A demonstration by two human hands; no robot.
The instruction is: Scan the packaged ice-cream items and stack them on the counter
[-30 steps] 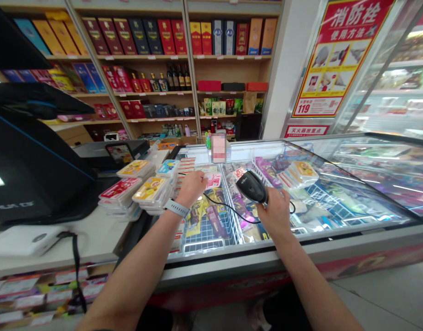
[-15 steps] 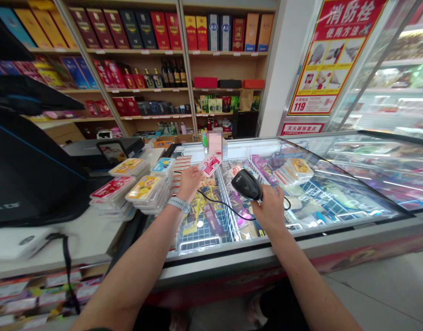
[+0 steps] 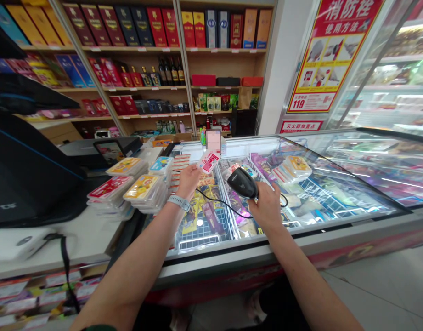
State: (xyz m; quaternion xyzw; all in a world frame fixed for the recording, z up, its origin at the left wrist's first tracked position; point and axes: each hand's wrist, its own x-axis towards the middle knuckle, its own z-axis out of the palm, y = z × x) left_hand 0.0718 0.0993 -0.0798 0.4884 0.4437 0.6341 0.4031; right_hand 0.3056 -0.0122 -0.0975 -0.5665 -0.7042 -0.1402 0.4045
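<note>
My left hand [image 3: 188, 183], a pale watch on its wrist, pinches a flat pink-and-white printed card [image 3: 210, 162] by its near edge above the freezer glass. In my right hand [image 3: 267, 207] is a black handheld barcode scanner [image 3: 242, 183], its head pointing left and toward the card. The scanner and card are apart. A black cable [image 3: 220, 201] runs across the glass. Left of my left hand are stacks of clear-edged flat packs with yellow [image 3: 142, 186], red [image 3: 111, 187] and blue [image 3: 161, 164] tops. Another stack [image 3: 294, 169] lies on the glass at right.
A glass-topped chest freezer [image 3: 228, 248] holds wire baskets of wrapped goods. At left, a counter [image 3: 90, 236] carries a black terminal [image 3: 28, 179] and a white device [image 3: 18, 243]. Shelves of boxes and bottles [image 3: 172, 71] stand behind. A blurred upright item [image 3: 213, 140] is beyond the card.
The view has shifted slightly. The scanner and my right hand have moved a little left, nearer the card. Both hands keep their holds.
</note>
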